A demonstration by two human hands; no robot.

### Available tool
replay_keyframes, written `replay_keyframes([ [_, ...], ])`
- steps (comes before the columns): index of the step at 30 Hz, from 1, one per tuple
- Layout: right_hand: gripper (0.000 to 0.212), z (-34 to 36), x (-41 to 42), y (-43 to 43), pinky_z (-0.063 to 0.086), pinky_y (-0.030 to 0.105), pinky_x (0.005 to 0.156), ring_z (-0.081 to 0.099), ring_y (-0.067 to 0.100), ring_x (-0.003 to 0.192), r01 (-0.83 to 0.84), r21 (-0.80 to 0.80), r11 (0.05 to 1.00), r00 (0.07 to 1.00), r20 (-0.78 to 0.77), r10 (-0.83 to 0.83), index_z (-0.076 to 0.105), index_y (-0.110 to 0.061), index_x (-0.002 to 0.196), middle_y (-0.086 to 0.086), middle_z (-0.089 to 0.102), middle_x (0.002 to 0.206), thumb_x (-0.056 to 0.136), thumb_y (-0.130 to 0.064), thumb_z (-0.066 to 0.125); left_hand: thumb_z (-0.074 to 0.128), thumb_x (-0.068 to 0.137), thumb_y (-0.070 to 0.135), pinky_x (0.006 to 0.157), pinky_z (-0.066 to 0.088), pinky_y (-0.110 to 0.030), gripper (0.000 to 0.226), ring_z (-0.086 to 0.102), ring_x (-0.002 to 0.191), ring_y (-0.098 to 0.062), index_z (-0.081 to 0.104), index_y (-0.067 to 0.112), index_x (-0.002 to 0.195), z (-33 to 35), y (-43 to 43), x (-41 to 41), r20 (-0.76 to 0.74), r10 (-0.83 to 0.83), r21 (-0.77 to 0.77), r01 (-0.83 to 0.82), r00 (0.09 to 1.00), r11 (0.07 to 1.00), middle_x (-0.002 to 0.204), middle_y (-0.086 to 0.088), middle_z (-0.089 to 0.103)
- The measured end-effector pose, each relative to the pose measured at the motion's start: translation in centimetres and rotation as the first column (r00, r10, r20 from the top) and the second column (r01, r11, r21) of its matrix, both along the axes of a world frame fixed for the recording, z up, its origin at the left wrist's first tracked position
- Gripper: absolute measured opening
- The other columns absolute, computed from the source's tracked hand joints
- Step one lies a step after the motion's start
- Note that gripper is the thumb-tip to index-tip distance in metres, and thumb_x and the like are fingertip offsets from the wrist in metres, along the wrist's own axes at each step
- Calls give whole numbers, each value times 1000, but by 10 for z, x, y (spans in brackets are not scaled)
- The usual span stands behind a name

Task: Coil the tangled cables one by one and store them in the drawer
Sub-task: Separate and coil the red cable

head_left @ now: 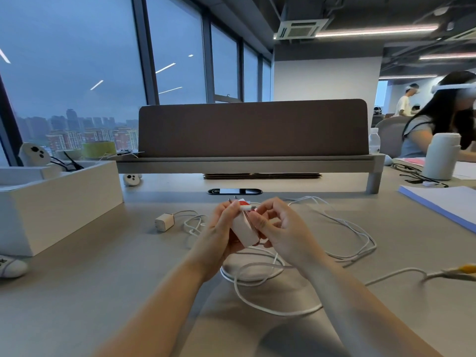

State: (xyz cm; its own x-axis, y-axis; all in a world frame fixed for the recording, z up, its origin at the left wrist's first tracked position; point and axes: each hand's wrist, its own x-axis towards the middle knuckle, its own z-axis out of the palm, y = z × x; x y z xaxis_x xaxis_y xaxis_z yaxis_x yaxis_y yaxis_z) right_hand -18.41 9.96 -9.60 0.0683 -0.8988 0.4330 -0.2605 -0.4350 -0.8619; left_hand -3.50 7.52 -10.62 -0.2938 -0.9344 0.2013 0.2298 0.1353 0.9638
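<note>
Looking down on a grey desk (77, 292) that fills the lower frame, w/ a brown divider panel (252, 127) across the centre top behind it. White open-top box (59, 202) sits mid left; paper stack (443, 202) at the right edge. Loose white cables (347, 228) sprawl in tangled loops over the desk, centre to right, some passing under the forearms twd bottom middle. Tall white bottle (440, 158) stands upper right, near another person seated at the next desk.

Both hands are raised at frame centre, close together. Left hand (221, 228): fingers curled round the left side of a white charger block (244, 231), thumb up by its top end. Right hand (280, 228): fingers bent, thumb + forefinger pinching the end of a red-and-white connector (244, 203) that pokes out at the block's top. A thin cord runs down the block's face; can't tell if it's wound round.

Small white wall plug (164, 222) lies on the desk just left of the hands, its lead joining the tangle. Yellow-tipped connector (463, 267) at far right edge, on the end of one white cable.
</note>
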Motion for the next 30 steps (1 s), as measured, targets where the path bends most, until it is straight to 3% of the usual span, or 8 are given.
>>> replay_keyframes([
  [4,19,-9,-2,-7,57,24,65,62,20,80,15,5,1000,1000,12,-16,61,-20,99,5,61,89,83,-22,72,42,96,45,85,56,-45,38,66,93,-28,55,15,116,2,0,0,-51,-2,98,7,999,995,108,-22,65],
  [8,40,-11,-3,-8,57,25,74,63,16,93,36,67,997,999,26,-37,57,-23,111,-3,61,103,78,-35,75,39,98,41,79,58,-44,33,69,85,-25,60,17,104,3,-1,1,-134,2,123,15,991,992,87,-13,73],
  [15,21,-8,-6,-5,50,13,67,65,5,79,-37,66,997,999,0,37,64,-16,104,-2,68,93,85,-19,70,46,93,51,69,60,-45,39,70,86,-31,57,16,107,3,-2,4,-122,50,260,-17,991,966,93,-19,69],
  [18,14,-10,-5,-6,52,15,68,65,8,78,-27,71,997,1000,7,27,62,-16,100,-1,67,89,87,-14,66,43,93,54,74,59,-45,42,69,89,-29,56,17,105,3,-3,6,-64,21,282,-2,998,959,92,-16,69],
  [22,15,-13,-2,-9,56,24,76,65,17,85,-4,62,998,1000,24,2,63,-19,101,1,67,92,86,-19,68,41,94,54,86,54,-46,42,67,91,-29,55,15,105,5,-5,7,-72,25,285,-3,997,958,94,-17,69],
  [27,34,-11,-2,-8,51,14,66,64,10,87,-13,94,996,990,141,0,64,-22,109,0,68,97,80,-39,71,46,92,50,77,59,-45,39,69,86,-31,54,14,107,6,-3,5,-145,32,307,14,989,951,98,-21,65],
  [30,57,-12,1,-8,51,13,67,60,7,97,8,88,996,1000,3,-8,57,-25,119,-7,62,108,71,-52,72,41,95,51,78,59,-45,43,70,90,-31,56,13,110,3,-3,2,-67,-4,293,24,998,956,103,-22,67],
])
